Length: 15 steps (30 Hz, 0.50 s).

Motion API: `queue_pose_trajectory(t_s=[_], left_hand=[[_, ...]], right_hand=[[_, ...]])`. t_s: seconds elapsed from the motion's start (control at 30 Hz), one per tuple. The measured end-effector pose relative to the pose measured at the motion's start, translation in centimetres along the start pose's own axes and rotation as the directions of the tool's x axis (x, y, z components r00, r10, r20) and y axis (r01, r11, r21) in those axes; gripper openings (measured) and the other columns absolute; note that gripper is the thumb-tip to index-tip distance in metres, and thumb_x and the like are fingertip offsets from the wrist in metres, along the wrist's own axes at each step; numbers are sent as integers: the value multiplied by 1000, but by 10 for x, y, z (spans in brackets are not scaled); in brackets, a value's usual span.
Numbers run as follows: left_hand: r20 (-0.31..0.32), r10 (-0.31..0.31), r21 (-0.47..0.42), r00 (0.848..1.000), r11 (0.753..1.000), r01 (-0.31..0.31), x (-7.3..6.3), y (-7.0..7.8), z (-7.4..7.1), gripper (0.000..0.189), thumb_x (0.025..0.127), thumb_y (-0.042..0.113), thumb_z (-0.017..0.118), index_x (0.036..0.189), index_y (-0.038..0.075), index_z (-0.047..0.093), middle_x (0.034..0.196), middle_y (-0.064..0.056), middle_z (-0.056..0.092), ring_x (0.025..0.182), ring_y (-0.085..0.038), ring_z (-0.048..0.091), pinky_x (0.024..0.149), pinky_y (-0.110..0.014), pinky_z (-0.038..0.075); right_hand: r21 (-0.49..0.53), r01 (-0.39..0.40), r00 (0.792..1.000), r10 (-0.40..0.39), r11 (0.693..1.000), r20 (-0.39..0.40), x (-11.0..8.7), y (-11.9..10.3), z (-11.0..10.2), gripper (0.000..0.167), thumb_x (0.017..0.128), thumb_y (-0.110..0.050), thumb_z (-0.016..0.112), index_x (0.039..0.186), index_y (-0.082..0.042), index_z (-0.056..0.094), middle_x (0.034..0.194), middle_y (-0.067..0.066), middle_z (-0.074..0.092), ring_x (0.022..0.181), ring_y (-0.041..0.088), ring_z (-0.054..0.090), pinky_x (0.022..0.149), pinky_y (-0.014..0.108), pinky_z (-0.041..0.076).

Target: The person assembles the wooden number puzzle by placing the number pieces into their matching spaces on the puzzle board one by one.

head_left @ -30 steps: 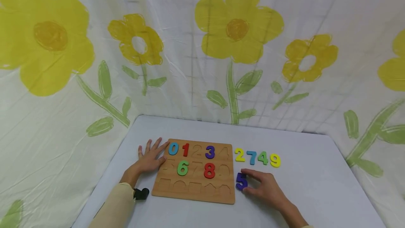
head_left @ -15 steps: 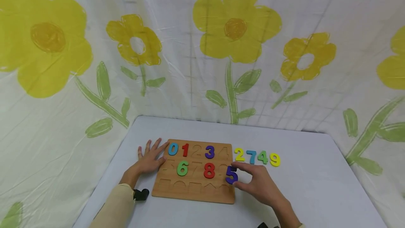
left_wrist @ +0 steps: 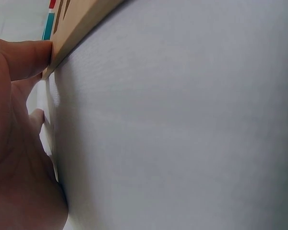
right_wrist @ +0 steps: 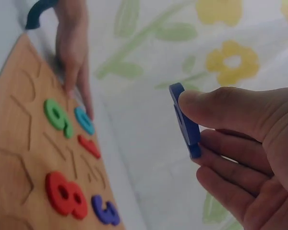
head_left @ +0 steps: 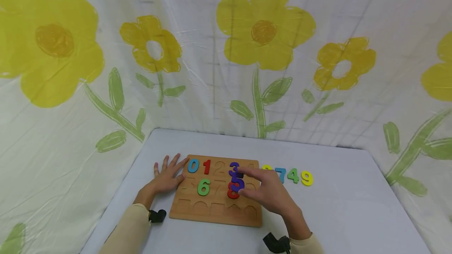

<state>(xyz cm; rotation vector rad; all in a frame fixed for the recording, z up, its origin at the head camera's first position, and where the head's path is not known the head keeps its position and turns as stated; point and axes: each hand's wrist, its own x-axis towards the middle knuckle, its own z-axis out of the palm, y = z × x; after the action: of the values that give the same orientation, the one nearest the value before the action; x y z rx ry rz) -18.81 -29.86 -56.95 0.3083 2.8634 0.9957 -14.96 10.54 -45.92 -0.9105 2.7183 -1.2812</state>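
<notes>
My right hand (head_left: 270, 191) pinches a purple number 5 (head_left: 237, 183) between thumb and fingers, above the wooden number board (head_left: 197, 214). In the head view the 5 overlaps the red 8 (head_left: 233, 195) and the purple 3 (head_left: 234, 165); the right wrist view shows the 5 (right_wrist: 186, 120) held clear of the board. My left hand (head_left: 167, 177) lies with fingers spread at the board's left edge, thumb and a fingertip touching it. Also on the board are a blue 0 (head_left: 193, 166), a red 1 (head_left: 207, 167) and a green 6 (head_left: 203, 187).
Right of the board, a blue 7 (head_left: 280, 173), a green 4 (head_left: 293, 175) and a yellow 9 (head_left: 307, 178) lie on the white table (head_left: 346, 199); a yellow 2 (head_left: 267, 167) is partly behind my right hand. A flowered curtain (head_left: 197, 101) hangs beyond the table.
My right hand has carried the purple 5 leftward from the table beside the board to above the board's middle. My left hand has stayed in place.
</notes>
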Motion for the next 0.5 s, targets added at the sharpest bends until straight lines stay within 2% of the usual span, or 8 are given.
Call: queue_pose_trajectory(t_s=[0.1, 0.27, 0.37, 0.5], left_hand=[[10, -18, 9, 1000, 1000, 18, 1, 1, -1, 65, 111, 41, 57, 170, 24, 40, 181, -25, 15, 163, -63, -10, 117, -84, -22], [20, -53, 37, 998, 998, 52, 5, -3, 2, 65, 110, 33, 58, 171, 18, 38, 182, -25, 13, 164, -62, -10, 118, -82, -23], [23, -64, 42, 998, 997, 63, 6, -3, 2, 65, 110, 29, 58, 170, 16, 38, 182, -26, 13, 164, -62, -11, 118, -81, -23], [49, -86, 52, 995, 995, 83, 4, 6, -3, 65, 110, 30, 57, 171, 16, 37, 182, -26, 11, 164, -62, -12, 119, -81, -23]], right_hand=[[31, 19, 1000, -19, 999, 12, 10, -8, 3, 56, 91, -24, 91, 144, -17, 73, 137, -4, 78, 127, 25, 75, 103, 51, 62], [55, 94, 995, -96, 994, 35, 30, -21, 10, 53, 93, -20, 89, 144, -18, 73, 136, -3, 78, 123, 22, 76, 102, 45, 63], [46, 88, 994, -90, 995, 55, 39, -28, 15, 53, 94, -22, 89, 144, -19, 73, 137, -3, 78, 122, 18, 76, 101, 42, 63], [15, 57, 995, -59, 998, 87, 50, -34, 23, 54, 94, -27, 88, 146, -22, 72, 136, -4, 79, 126, 20, 75, 102, 46, 63]])
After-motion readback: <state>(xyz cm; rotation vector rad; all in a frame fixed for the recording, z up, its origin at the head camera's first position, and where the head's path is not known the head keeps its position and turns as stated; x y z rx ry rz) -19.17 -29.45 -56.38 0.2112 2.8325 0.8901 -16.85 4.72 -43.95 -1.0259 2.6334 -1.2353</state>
